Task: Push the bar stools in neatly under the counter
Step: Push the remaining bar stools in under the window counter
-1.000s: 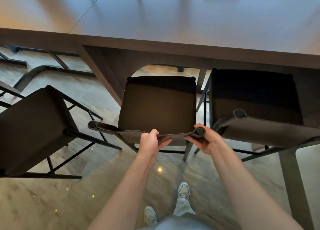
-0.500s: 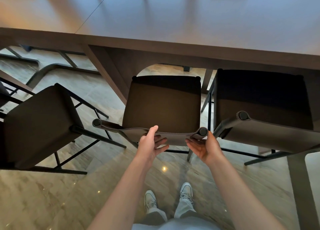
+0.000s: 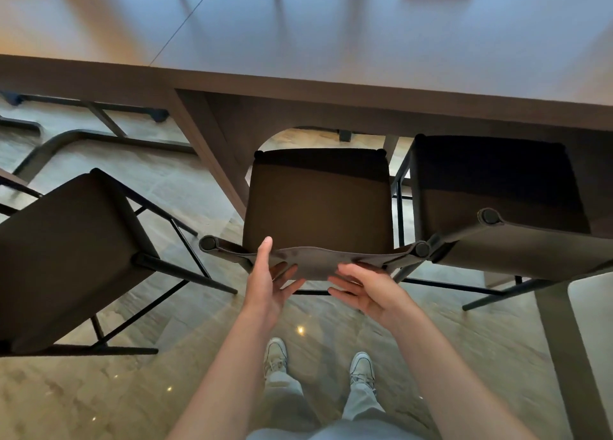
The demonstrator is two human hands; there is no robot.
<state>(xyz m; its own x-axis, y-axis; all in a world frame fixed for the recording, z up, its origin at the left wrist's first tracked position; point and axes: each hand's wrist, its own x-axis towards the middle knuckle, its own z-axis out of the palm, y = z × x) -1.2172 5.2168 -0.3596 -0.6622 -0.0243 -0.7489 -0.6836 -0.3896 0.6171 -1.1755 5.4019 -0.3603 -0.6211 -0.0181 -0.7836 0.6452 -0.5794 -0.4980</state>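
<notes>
Middle stool (image 3: 318, 204): directly ahead of me, front edge of its seat tucked into the shadow under the counter (image 3: 331, 84), low backrest (image 3: 315, 263) nearest me and running left to right.
Left hand (image 3: 268, 287): open, fingers spread, thumb lying against the top of the backrest strap; I grip nothing with it.
Right hand (image 3: 365, 287): open, palm turned up, fingertips at the lower edge of the backrest; it holds nothing.
Right stool (image 3: 497, 187): just beside the middle one, seat likewise under the counter edge.
Left stool (image 3: 66, 250): well apart, off to my left, turned at an angle and standing clear of the counter on the floor (image 3: 99, 400).
Governing relation: I judge the left stool the one left to do; it lies left of both hands, the left hand being nearer, and its seat must be squared to the counter before pushing.
</notes>
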